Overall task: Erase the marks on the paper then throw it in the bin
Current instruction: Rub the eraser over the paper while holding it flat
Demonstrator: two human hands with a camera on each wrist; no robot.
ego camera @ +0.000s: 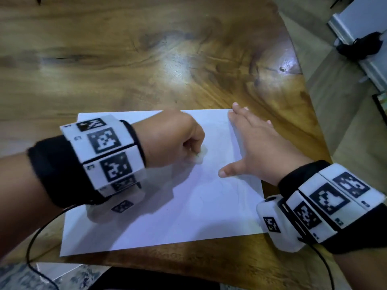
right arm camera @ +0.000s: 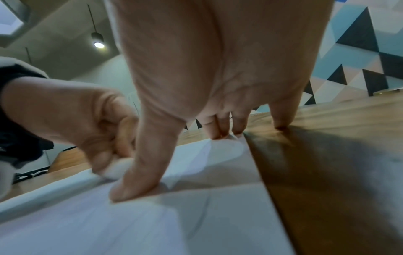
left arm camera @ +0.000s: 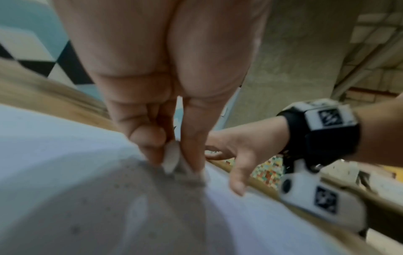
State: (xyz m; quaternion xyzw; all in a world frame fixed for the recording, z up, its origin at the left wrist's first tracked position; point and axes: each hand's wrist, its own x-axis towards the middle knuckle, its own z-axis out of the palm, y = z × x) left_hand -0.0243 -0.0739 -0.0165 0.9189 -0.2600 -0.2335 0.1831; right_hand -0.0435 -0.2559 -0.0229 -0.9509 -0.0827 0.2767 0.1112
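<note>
Nearest of all, two forearms are seen in the head view, each wrapped in a black band that carries white blocks printed with black square markers, and a thin black cable (ego camera: 36, 235) is trailed off the left one over the near table edge. Just beyond them a white sheet of paper (ego camera: 167, 216) is laid flat on the wooden table (ego camera: 125, 59), close to the near edge and a little askew. The left hand (ego camera: 169, 139) is curled into a loose fist over the middle of the sheet, and a small white eraser (ego camera: 201, 154) is pinched between its thumb and fingertips; in the left wrist view the eraser (left arm camera: 171, 157) is shown pressed down on the paper (left arm camera: 43, 138), with a grey shadow cast beneath it. The right hand (ego camera: 257, 147) is spread wide and flat, fingers straight, at the sheet's right side: its thumb is pressed on the paper, several fingertips are set at the far right corner, and in the right wrist view its little finger (right arm camera: 281, 119) is placed on bare wood past the paper's edge. Faint pencil lines can be made out near the thumb. Farther off, only polished wood grain with a bright reflection is seen, and beyond the table's right edge a pale floor and a blurred black object (ego camera: 360, 47) are visible.
</note>
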